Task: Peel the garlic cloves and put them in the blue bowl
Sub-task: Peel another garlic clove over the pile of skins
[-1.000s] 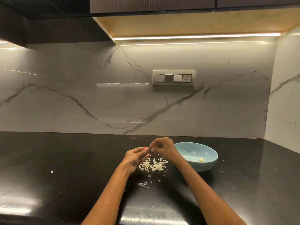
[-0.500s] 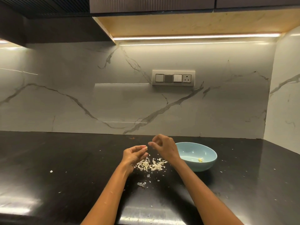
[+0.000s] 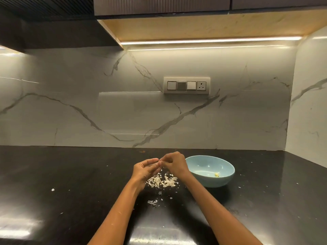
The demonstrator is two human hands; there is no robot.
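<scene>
My left hand and my right hand meet fingertip to fingertip above the black counter. Their fingers are curled and pinch something small between them, most likely a garlic clove, which the fingers almost fully hide. Just to the right of my right hand stands the blue bowl, with one peeled yellowish clove lying in it. Below my hands a heap of papery garlic peel lies on the counter.
More peel scraps and tiny flakes are scattered over the black counter. A marble backsplash rises behind, with a switch plate on it. A side wall closes the counter at the right.
Half a second ago my hands were a little apart; now the fingertips have come together again, as they were one second ago.
</scene>
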